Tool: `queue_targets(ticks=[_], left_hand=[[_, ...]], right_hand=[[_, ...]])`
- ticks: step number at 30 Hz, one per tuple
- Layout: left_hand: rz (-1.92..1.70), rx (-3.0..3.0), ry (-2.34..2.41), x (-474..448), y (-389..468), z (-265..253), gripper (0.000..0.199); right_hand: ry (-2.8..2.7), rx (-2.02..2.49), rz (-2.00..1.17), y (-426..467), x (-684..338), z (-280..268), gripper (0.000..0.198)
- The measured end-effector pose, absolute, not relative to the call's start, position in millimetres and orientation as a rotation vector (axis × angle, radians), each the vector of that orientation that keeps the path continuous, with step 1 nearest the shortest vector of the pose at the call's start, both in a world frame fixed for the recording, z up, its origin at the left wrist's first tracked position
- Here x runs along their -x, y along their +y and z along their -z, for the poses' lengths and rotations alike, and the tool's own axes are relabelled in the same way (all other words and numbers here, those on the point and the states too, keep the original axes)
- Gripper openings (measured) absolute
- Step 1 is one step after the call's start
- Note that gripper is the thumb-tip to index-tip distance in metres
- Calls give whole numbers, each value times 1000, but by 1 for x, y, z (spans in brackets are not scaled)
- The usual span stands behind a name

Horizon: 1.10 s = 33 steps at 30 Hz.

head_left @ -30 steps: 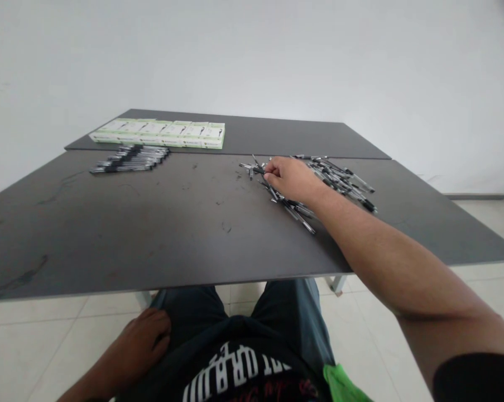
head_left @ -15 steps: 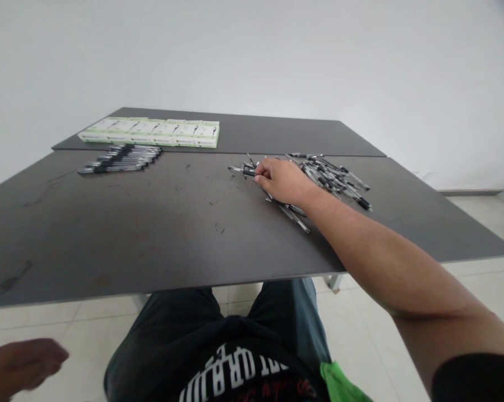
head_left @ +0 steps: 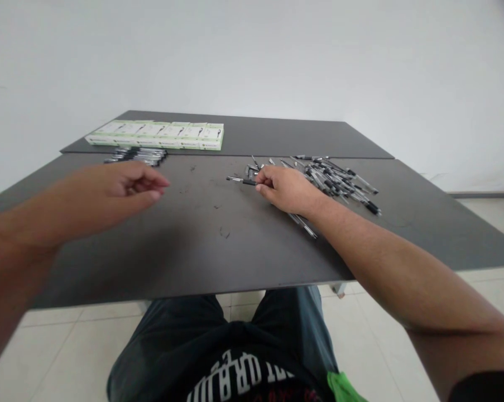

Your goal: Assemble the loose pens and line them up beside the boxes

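My right hand pinches a clear pen with a black grip between thumb and fingertips; one end of it points left. Loose pens lie in a jumbled heap just right of this hand, and a few more stick out from beneath it. My left hand hangs over the left part of the table, thumb and fingers apart, with nothing in it. Behind that hand is a neat row of pens, partly hidden by it.
White and green boxes with a pen picture stand in a row at the back left. The dark table has a seam across it and small dark scraps on top. A pale wall rises behind.
My left hand has come up from below the table's front edge to above its left side. The pen in my right hand now stands out clear of the loose ones. The view has shifted slightly.
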<state>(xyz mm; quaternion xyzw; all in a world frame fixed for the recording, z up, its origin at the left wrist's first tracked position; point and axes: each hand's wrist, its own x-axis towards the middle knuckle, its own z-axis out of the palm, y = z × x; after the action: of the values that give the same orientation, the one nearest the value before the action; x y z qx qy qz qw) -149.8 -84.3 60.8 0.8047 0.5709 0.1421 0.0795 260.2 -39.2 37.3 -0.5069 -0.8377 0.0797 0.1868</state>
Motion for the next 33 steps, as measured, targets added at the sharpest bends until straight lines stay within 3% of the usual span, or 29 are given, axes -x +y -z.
queue_targets(ticks=[3, 8, 14, 21, 33], left_hand=[[-527, -2446, 1487, 66, -34, -75, 47], [-719, -2462, 1117, 7, -14, -38, 54], [-816, -2442, 1105, 4, -12, -9, 44], [-754, -2462, 1168, 22, -18, -12, 37], [-726, -2534, 1100, 24, -19, -9, 38]], right_hand=[[-2373, 1416, -234, -40, -260, -37, 14], [-2387, 1393, -239, -38, -260, -36, 13], [-2399, 1404, -266, -35, -259, -32, 14], [-2426, 1303, -260, -37, -258, -29, 13], [-2444, 1170, -276, -36, -259, -27, 8]])
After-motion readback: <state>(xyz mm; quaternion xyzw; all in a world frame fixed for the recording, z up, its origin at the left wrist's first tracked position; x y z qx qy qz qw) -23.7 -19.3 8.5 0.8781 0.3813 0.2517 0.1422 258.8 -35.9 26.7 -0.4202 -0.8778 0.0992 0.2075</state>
